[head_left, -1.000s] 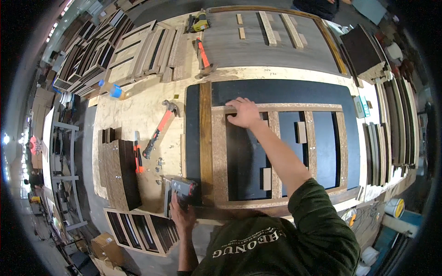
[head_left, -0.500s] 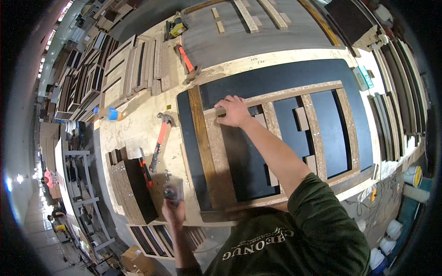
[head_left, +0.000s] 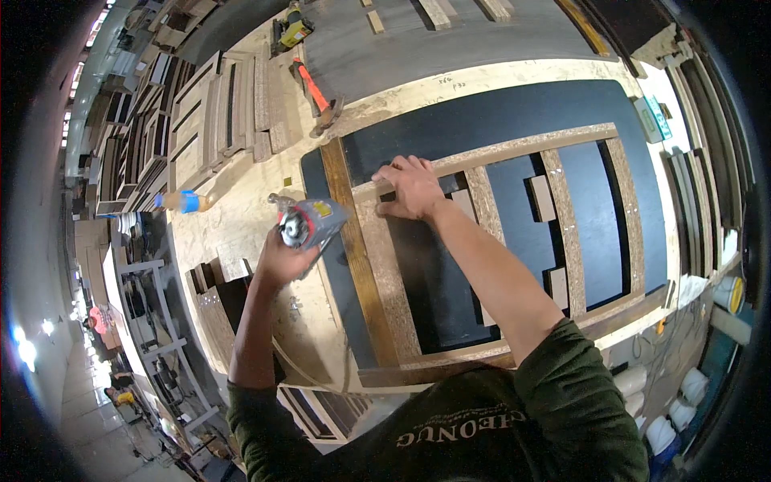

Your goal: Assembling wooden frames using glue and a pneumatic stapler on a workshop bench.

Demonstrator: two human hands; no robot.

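Note:
My left hand (head_left: 279,259) grips a grey pneumatic nail gun (head_left: 309,222) and holds it above the workbench, just left of a chipboard frame (head_left: 385,265). The frame has several cross slats and lies on a dark blue panel (head_left: 514,112). My right hand (head_left: 411,186) presses flat on the frame's upper left corner, fingers spread over the top rail. A brown wooden strip (head_left: 353,249) runs along the frame's left side.
A hammer with an orange handle (head_left: 315,92) lies at the bench's far side, near a yellow tool (head_left: 293,32). A blue-capped bottle (head_left: 183,202) lies at the left. Stacked wooden frames (head_left: 201,112) fill the far left. White containers (head_left: 666,410) stand at the lower right.
My left hand has lifted the nail gun from the bench's near edge up toward the frame's left corner. My right hand has stayed on the frame's corner.

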